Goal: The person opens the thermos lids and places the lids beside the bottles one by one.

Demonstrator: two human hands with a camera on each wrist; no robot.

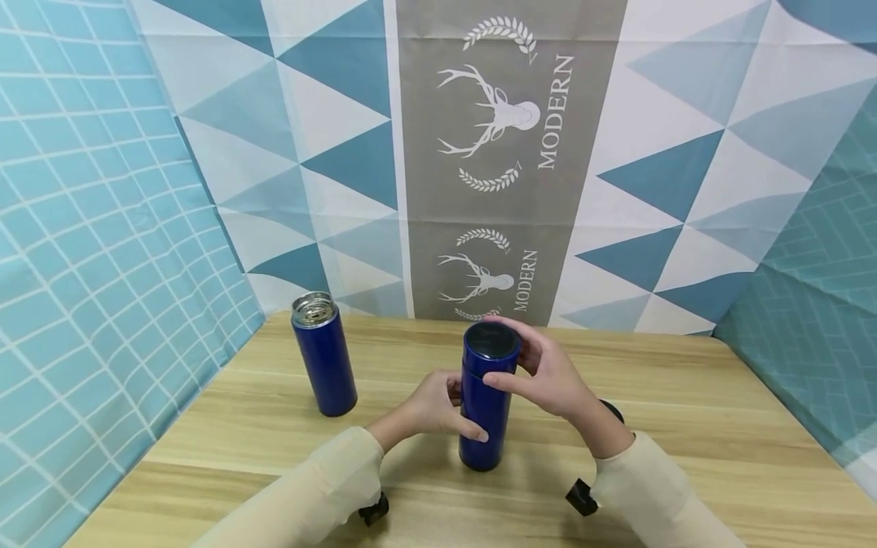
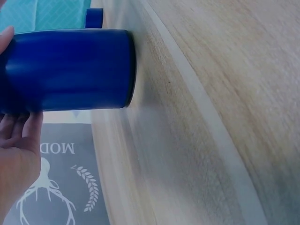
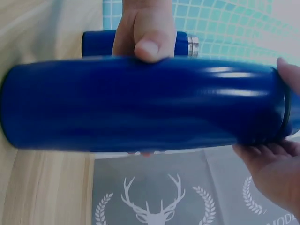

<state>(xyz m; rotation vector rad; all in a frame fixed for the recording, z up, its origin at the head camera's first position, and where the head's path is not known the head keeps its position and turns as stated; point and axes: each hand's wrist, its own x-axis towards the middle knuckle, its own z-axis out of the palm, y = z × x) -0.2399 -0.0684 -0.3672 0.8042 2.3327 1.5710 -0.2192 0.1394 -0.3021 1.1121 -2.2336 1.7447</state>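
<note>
A blue thermos (image 1: 485, 415) with a black-topped lid (image 1: 492, 340) stands upright on the wooden table. Its lower body is held by my left hand (image 1: 438, 407), thumb across the near side and fingers behind. My right hand (image 1: 548, 373) grips the lid end, the thumb near the seam; in the right wrist view fingers (image 3: 267, 161) curl around that end. The seam shows as a dark ring there. A second blue thermos (image 1: 327, 365) stands at the left without a lid, its steel mouth (image 1: 315, 310) showing.
A small blue cylinder (image 2: 94, 18), apparently a lid, stands beyond the held thermos in the left wrist view. Its dark top (image 1: 612, 411) is partly hidden behind my right wrist. Patterned cloth (image 1: 507, 175) hangs along the table's back edge; blue tiled cloth (image 1: 103, 228) covers the left side.
</note>
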